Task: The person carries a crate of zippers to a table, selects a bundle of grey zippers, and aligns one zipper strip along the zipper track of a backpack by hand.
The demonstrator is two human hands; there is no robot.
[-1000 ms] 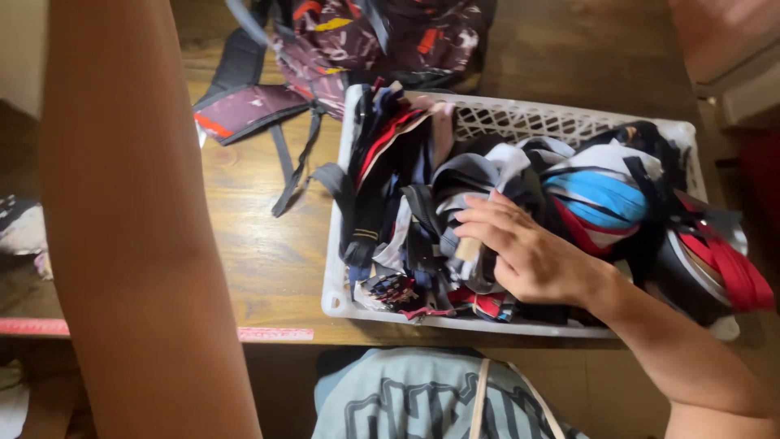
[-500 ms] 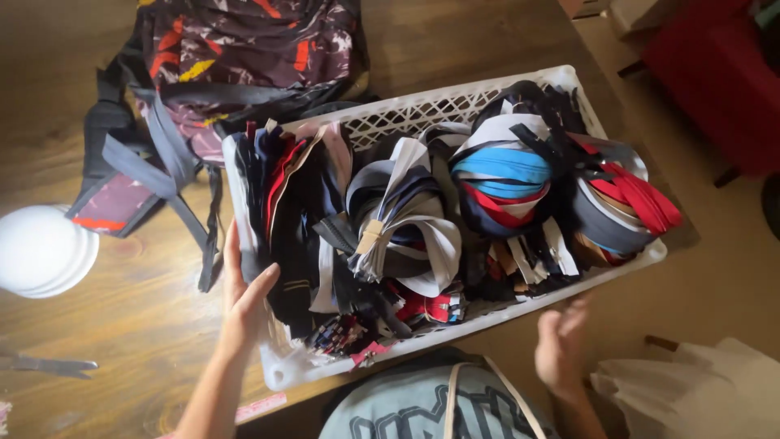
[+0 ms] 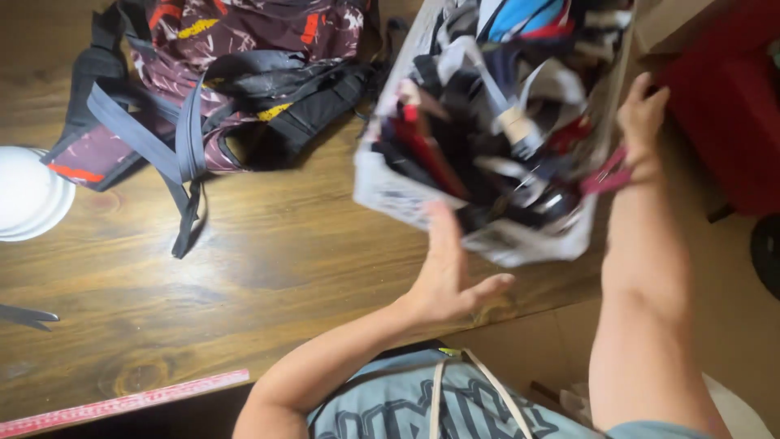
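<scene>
Table: a brown wooden table (image 3: 268,268) fills the left and centre of the view, running under the left hand and away to its left.
Basket: a white plastic lattice basket (image 3: 388,189), tilted and blurred, sits between the two hands over the table's near right edge.
Contents: a tangled heap of straps (image 3: 487,122) in black, red, white and blue crowds the basket and hides its floor.
Backpack: a dark maroon patterned backpack (image 3: 236,49) lies on the table just left of the basket, up and left of the left hand; its grey webbing trails toward the near edge.
Right hand: the right hand (image 3: 642,122) clasps the basket's far-right rim, fingers curled over the edge; a pink strap end (image 3: 608,177) hangs just below the grip.
Left hand: the left hand (image 3: 447,280) is spread wide, fingers up against the basket's near side and thumb out to the right; it holds nothing closed.
Plates: a stack of white plates (image 3: 28,195) rests at the table's left edge, well apart from both hands.
Ruler: a pink ruler (image 3: 122,402) lies along the near edge, down and left of the left hand.
</scene>
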